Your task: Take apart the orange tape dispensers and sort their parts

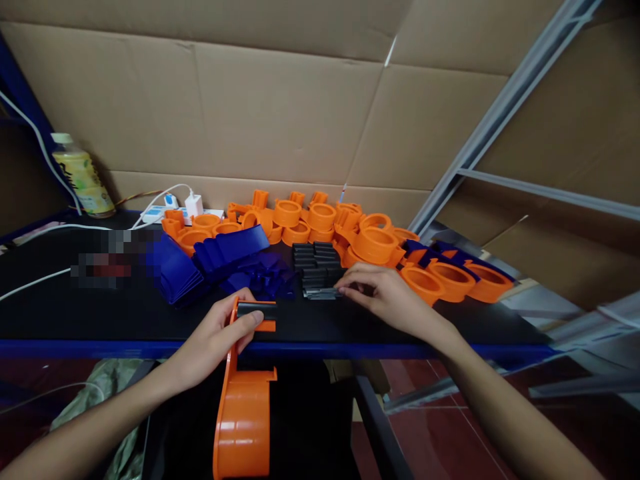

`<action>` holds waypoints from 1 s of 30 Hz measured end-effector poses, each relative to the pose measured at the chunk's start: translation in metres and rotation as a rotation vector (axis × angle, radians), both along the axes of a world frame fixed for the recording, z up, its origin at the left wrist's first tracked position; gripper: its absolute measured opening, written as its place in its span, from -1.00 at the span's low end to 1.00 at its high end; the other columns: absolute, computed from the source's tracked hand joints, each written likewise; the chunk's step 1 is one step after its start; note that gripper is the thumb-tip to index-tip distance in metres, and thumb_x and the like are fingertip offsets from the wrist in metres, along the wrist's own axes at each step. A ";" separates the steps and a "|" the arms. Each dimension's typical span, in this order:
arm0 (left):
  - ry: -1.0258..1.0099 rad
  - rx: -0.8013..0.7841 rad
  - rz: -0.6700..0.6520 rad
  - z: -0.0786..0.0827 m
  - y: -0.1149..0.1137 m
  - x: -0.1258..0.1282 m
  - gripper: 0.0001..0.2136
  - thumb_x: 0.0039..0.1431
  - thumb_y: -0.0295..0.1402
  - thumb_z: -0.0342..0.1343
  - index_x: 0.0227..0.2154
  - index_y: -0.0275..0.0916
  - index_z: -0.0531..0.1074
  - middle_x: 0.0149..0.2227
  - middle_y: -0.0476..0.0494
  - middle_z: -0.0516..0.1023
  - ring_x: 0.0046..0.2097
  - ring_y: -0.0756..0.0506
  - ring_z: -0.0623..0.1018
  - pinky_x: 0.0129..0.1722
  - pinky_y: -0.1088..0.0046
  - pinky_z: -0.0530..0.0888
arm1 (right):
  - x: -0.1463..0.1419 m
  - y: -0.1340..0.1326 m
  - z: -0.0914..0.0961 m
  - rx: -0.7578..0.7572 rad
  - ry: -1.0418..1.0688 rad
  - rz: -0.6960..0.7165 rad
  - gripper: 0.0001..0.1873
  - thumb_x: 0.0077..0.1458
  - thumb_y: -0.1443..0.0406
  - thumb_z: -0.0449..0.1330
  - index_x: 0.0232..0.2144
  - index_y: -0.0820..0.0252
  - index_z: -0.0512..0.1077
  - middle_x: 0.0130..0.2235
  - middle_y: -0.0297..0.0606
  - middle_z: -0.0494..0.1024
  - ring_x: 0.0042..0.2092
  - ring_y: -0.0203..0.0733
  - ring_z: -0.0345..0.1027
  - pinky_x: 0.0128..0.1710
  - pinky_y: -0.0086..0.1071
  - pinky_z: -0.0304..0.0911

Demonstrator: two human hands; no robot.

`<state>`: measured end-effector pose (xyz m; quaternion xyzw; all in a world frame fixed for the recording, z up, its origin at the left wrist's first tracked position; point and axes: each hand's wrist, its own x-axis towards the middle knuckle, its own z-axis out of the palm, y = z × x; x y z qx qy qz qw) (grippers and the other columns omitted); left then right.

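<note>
My left hand [235,328] is closed around the upper end of an orange tape dispenser body [245,427], the thumb pressing on a black part [250,311] fitted there. The dispenser's wide round section hangs down in front of the table edge. My right hand [383,293] reaches over the table, thumb and fingers pinched at the right end of thin silvery metal strips [320,293]. Directly behind these strips lies a stack of black plastic parts [316,260]. Whether one strip is lifted off the others cannot be made out.
Blue plastic plates [230,247] and small blue parts [265,277] lie left of the black stack. Orange dispenser bodies [375,245] are piled behind and to the right. A drink bottle [85,179] and power strip [155,214] stand at the back left, before a cardboard wall [280,113].
</note>
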<state>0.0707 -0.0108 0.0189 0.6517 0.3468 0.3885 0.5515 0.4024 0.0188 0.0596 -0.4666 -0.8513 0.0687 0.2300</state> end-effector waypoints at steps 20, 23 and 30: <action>0.096 0.042 0.005 0.006 -0.003 0.007 -0.69 0.27 -0.07 0.11 -0.40 -0.19 0.27 -0.57 0.10 0.33 -0.51 0.01 0.30 -0.45 0.50 0.25 | -0.094 -0.046 0.011 0.440 -0.050 0.256 -0.76 0.29 0.24 0.18 -0.05 0.17 0.50 -0.15 -0.17 0.57 -0.14 -0.16 0.41 -0.17 -0.30 0.37; 0.065 0.032 0.030 0.007 -0.004 0.007 -0.68 0.31 -0.04 0.04 -0.40 -0.18 0.23 -0.59 0.11 0.34 -0.58 0.04 0.26 -0.52 0.53 0.21 | -0.062 -0.028 0.025 0.448 -0.013 0.139 -0.78 0.26 0.25 0.21 -0.06 0.14 0.50 -0.12 -0.15 0.58 -0.08 -0.10 0.42 -0.09 -0.21 0.35; 0.110 0.004 0.013 0.005 -0.006 0.005 -0.66 0.31 0.00 0.02 -0.36 -0.18 0.25 -0.57 0.10 0.38 -0.66 0.09 0.20 -0.70 0.59 0.11 | -0.036 0.058 0.029 0.197 -0.110 0.038 -0.79 0.22 0.17 0.24 -0.21 0.15 0.59 -0.21 -0.18 0.61 -0.14 -0.10 0.44 -0.12 -0.24 0.29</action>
